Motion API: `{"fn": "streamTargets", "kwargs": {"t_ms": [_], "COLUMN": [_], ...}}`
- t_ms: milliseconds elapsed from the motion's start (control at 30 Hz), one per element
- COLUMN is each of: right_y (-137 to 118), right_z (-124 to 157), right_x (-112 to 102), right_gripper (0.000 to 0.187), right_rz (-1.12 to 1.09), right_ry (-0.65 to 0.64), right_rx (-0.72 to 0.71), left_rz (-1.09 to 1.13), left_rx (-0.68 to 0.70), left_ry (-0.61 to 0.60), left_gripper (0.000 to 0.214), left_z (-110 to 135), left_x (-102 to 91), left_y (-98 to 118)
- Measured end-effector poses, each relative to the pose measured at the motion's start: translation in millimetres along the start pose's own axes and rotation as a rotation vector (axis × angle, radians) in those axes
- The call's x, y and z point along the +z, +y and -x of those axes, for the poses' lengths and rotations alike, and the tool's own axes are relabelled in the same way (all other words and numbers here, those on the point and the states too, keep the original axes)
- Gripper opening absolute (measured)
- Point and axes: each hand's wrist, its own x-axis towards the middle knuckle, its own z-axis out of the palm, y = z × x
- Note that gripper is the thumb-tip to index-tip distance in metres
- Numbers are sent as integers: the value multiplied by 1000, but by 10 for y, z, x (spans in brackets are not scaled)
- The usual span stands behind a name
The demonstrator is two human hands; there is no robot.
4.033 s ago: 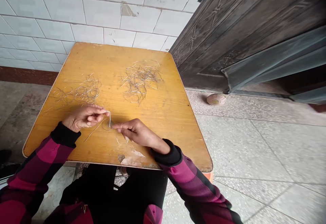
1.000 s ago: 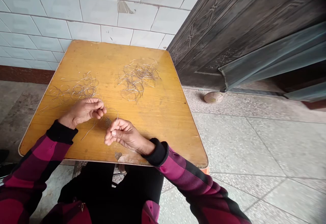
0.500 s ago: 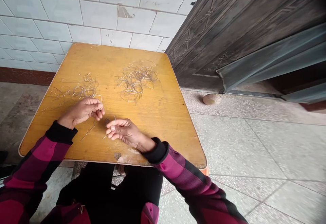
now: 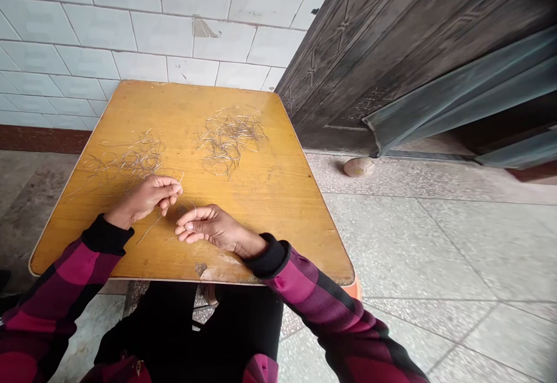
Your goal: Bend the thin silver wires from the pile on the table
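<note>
My left hand (image 4: 152, 198) is closed in a pinch on a thin wire (image 4: 148, 231), whose straight end slants down toward the table's front while a short tip sticks up past the fingertips. Close by on the right, my right hand (image 4: 206, 226) pinches another thin, curved piece of wire (image 4: 194, 211) between thumb and fingers. Beyond the left hand lies a loose pile of curled wires (image 4: 139, 159). A denser tangle of wire pieces (image 4: 232, 139) rests farther back, right of the middle. The two hands are apart.
The yellow wooden table (image 4: 282, 215) has a worn patch on its front edge. White wall tiles (image 4: 126, 29) stand behind it. To the right are a dark carved wooden door (image 4: 348, 69), a grey-blue cloth (image 4: 435, 110) and a roundish stone-like object (image 4: 359, 167) on the floor.
My left hand has turned slightly and moved a little right and down; its wire's upper end now points up as a short tip. The right hand shifted slightly left. The camera view tilted a little.
</note>
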Motion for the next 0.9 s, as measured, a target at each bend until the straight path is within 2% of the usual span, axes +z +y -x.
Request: {"fn": "streamTargets", "kwargs": {"t_ms": [233, 467, 567, 700, 800, 900], "right_y": [49, -94, -173, -215, -200, -174], "right_z": [-40, 16, 31, 7, -13, -21], "right_x": [14, -21, -60, -85, -74, -61], "right_gripper": [26, 38, 39, 33, 35, 35], "right_rz": [110, 58, 75, 120, 208, 249], "right_ry": [10, 12, 96, 284, 314, 304], "right_rx": [-72, -15, -61, -203, -212, -197], "left_rz": [-34, -113, -209, -407, -517, -537], "left_rx": [0, 90, 146, 197, 248, 288], "left_ry": [-1, 96, 168, 267, 323, 338], "left_gripper": [25, 26, 28, 25, 22, 17], "left_z": [12, 18, 16, 11, 0, -3], "left_x": [101, 95, 88, 150, 227, 283], "left_y": [23, 45, 38, 2, -63, -125]}}
